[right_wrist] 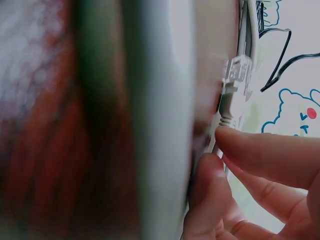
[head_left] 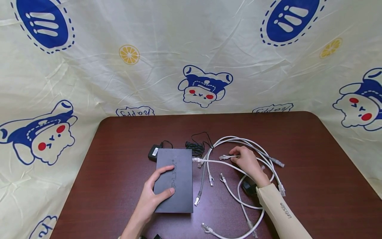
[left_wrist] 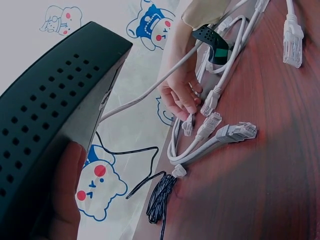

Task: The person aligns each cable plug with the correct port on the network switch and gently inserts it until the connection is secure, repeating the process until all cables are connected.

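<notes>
A dark grey TP-Link network switch [head_left: 182, 196] is held by my left hand [head_left: 150, 196], thumb and fingers spread over its top. In the left wrist view the switch's perforated side [left_wrist: 50, 95] is tilted up, apart from the table. One white cable's plug [head_left: 197, 160] sits at the switch's right side. To the right, my right hand [head_left: 249, 164] pinches another white network cable just behind its clear plug [head_left: 223, 157]. Up close in the right wrist view, that plug [right_wrist: 237, 72] points away from the thumb and fingertips. A blurred pale cable [right_wrist: 165, 120] crosses in front there.
Several white and grey network cables [head_left: 235, 138] lie looped on the brown table [head_left: 119, 139], their loose plugs [head_left: 197, 200] spread around. A black power adapter [head_left: 153, 152] and its bundled black cord [head_left: 195, 148] lie behind the switch. A printed cloth [head_left: 161, 83] hangs beyond the table.
</notes>
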Demonstrator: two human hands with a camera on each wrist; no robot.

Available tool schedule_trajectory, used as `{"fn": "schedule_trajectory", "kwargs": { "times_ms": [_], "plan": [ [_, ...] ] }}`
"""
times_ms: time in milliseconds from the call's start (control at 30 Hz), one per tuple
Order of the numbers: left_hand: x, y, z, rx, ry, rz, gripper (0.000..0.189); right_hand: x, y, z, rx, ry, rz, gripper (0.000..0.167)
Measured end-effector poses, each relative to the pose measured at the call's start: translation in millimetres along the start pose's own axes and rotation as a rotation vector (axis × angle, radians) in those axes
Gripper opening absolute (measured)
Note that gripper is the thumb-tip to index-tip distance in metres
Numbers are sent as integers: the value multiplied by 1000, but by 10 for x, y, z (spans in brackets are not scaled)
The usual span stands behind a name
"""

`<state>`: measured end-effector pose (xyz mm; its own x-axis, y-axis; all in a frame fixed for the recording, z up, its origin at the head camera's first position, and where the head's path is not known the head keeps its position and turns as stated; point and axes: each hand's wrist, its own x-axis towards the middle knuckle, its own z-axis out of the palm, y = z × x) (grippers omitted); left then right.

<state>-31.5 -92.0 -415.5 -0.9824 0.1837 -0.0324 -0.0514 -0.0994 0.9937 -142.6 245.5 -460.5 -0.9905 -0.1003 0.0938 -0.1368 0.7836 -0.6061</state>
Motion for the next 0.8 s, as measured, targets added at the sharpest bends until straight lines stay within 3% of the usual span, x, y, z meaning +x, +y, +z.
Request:
{"fn": "schedule_trajectory", "kwargs": {
  "times_ms": [167,333,500,800],
  "plan": [
    [-3,-9,-3,-5,-4,3,57,-16,-31,-16,-68,-21,-5,11],
    [-9,-18,-5,-7,-8,5,57,-21,-56,-32,-110,35,-23,10],
    [-11,-26,-9,1,-9,13,57,-16,-61,-50,-41,91,-88,11],
    [-12,-35,1,7,-3,14,57,-32,-139,-166,66,66,-136,13]
  ]
}}
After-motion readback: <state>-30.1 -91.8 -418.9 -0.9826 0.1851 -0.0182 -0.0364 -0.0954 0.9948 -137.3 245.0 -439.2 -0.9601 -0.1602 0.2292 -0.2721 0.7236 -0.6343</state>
